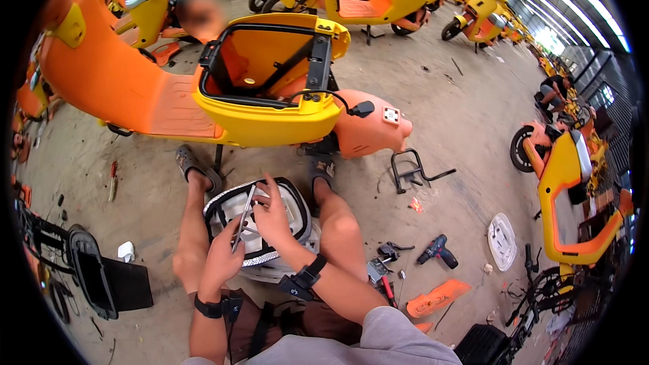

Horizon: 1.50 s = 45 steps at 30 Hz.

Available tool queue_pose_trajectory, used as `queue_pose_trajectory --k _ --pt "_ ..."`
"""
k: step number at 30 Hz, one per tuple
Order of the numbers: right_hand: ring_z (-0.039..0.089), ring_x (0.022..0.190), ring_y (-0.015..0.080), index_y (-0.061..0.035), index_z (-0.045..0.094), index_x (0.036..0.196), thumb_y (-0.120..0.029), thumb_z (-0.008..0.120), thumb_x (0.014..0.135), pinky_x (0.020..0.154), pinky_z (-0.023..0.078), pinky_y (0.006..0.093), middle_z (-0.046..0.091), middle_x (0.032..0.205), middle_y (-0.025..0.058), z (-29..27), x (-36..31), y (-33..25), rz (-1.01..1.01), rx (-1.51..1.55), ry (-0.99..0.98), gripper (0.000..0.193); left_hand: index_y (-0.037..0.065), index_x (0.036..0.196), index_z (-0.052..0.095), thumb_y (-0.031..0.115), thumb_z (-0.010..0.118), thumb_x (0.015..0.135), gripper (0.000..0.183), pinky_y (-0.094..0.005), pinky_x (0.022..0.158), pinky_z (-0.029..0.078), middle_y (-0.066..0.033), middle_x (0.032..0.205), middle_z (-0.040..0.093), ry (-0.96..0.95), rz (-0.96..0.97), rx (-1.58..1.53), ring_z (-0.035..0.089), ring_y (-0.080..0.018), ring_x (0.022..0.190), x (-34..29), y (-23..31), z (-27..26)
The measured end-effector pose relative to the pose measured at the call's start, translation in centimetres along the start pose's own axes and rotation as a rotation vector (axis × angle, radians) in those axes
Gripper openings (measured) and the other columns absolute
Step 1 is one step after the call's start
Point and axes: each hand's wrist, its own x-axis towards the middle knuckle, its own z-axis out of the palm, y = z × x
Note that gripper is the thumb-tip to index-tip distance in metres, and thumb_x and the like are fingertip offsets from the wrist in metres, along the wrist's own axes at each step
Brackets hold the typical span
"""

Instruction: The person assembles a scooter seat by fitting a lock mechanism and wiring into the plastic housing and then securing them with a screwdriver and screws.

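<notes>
My left hand (225,257) is closed around a slim, shiny metal tool (243,220) with two long thin arms; its exact kind does not show. Just to the right, my right hand (272,217) has its index finger stretched out and its other fingers apart, close beside the tool. I cannot tell whether the right fingertips touch it. Both hands are above a scooter seat (301,207), pale with a black rim, its hollow underside facing up between my legs. My hands cover part of its inside.
Ahead stands an orange-and-yellow scooter (270,118) with an open seat compartment. A black metal bracket (410,174), a cordless drill (438,252), an orange panel (438,298) and a pale shell (501,242) lie to the right. On the left is a black bin (128,287). Another person (556,91) crouches far right.
</notes>
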Motion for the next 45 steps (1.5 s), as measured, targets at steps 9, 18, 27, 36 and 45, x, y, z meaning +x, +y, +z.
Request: queue_pose_trajectory --k 9,18,27,36,45 --pt "0.061 0.096 0.0192 -0.0063 0.046 0.136 -0.002 0.050 0.090 0.081 0.050 0.0295 0.056 0.128 0.0131 -0.8 0.7 1.0 0.290 0.426 -0.112 0.047 0.005 0.135 0.045 -0.006 0.052 0.078 0.058 -0.0493 0.081 0.049 -0.0242 0.105 0.063 0.109 0.039 0.204 0.061 -0.0444 0.095 0.7 0.5 2.3" --pt "0.061 0.077 0.0169 -0.0039 0.055 0.110 -0.015 0.058 0.094 0.070 0.049 0.0313 0.065 0.091 0.0101 0.2 1.4 0.2 0.056 -0.023 -0.183 0.020 0.013 0.137 0.046 0.002 0.056 0.078 0.061 -0.0541 0.069 0.047 -0.0271 0.084 0.062 -0.012 0.127 0.283 0.059 -0.0471 0.078 1.8 -1.9 -1.4" --pt "0.064 0.079 0.0288 -0.0028 0.054 0.102 -0.021 0.058 0.091 0.071 0.049 0.0391 0.064 0.085 0.0169 -1.6 1.1 -1.8 -0.028 -0.408 -0.069 0.022 0.013 0.129 0.054 0.011 0.065 0.077 0.053 -0.0488 0.065 0.048 -0.0213 0.074 0.063 -0.139 0.302 0.396 0.061 -0.0402 0.071 4.2 -2.2 -2.7" --pt "0.058 0.098 0.0370 -0.0019 0.054 0.102 -0.019 0.048 0.096 0.085 0.045 0.0436 0.060 0.108 0.0210 -3.7 1.2 -2.1 -0.105 -0.704 -0.019 0.019 0.007 0.117 0.059 0.028 0.062 0.088 0.036 -0.0475 0.069 0.050 -0.0206 0.077 0.065 -0.227 0.349 0.521 0.063 -0.0386 0.075 6.3 -0.6 -0.7" --pt "0.057 0.116 0.0283 -0.0081 0.068 0.099 0.000 0.053 0.077 0.112 0.016 0.0601 0.069 0.090 0.0125 -2.9 0.8 -3.8 -0.750 -1.060 -0.311 0.028 0.000 0.092 0.065 0.026 0.067 0.080 0.029 -0.0494 0.068 0.052 -0.0234 0.074 0.065 -0.201 0.159 0.599 0.064 -0.0414 0.073 4.7 -1.7 -1.2"
